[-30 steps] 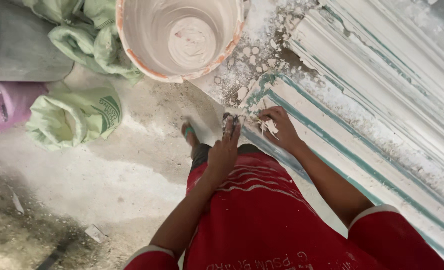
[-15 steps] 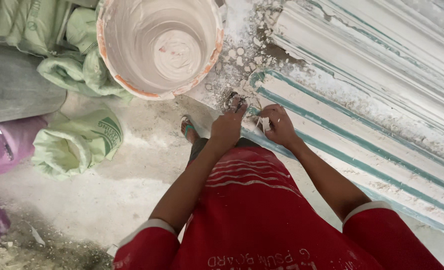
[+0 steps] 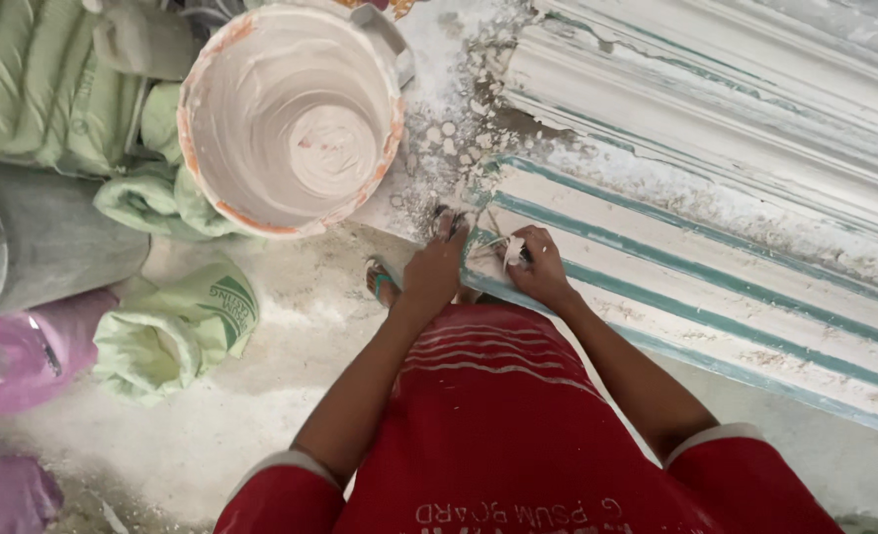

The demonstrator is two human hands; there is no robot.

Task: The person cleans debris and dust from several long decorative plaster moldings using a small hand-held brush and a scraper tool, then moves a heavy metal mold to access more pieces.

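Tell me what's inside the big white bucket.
The bucket holds no loose contents, only a dried white plaster coating on its walls and bottom. The floor beneath it is hidden.

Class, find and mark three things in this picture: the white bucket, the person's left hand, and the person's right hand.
white bucket point(image 3: 294, 59), head view, on the bare inner wall near the rim.
left hand point(image 3: 437, 265), head view, on the back of the hand.
right hand point(image 3: 538, 265), head view, on the back of the hand.
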